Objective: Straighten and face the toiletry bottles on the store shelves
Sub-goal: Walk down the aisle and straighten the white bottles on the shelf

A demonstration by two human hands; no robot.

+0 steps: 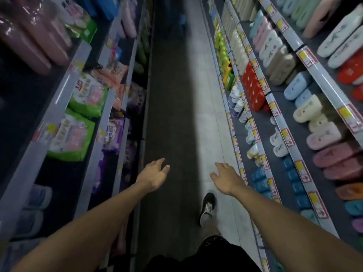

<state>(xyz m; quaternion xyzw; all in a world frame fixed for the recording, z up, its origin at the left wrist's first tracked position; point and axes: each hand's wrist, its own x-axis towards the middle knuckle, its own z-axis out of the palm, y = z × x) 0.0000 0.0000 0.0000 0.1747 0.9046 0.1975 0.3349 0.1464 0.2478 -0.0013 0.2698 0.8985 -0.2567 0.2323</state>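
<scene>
Left hand and right hand both empty, fingers loosely spread, stretched out over aisle floor. Black shoe on floor below right hand. Toiletry bottles on shelves right of floor, beyond right hand, untouched.

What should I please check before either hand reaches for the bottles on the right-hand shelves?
1. Left hand free: ok, fingers relaxed, holding nothing.
2. Right hand free: ok, open over the pale tiled floor.
3. Hands at the shelf: not ok, both hover over the aisle.
4. Small white toiletry bottles with dark caps in view: ok, lower right shelf, farther ahead.
5. Bottles facing forward: cannot tell, too blurred.
</scene>
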